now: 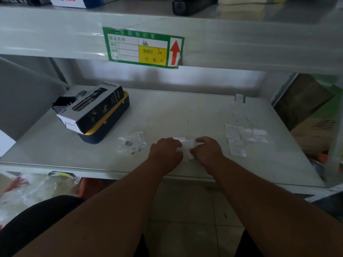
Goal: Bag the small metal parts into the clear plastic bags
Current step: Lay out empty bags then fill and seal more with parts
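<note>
Clear plastic bag (187,145), thin and limp, lies near the front edge of the shelf (185,112), pinched between the left hand (167,151) and right hand (208,150), both with fingers curled on it; it looks light and slippery, best held by its mouth edges. Both forearms reach forward, knuckles up. Left lie loose small metal parts (132,143) among bags; right, flat bags (245,136).

Dim pale metal shelving (185,115), tiled floor (185,210) below
</note>
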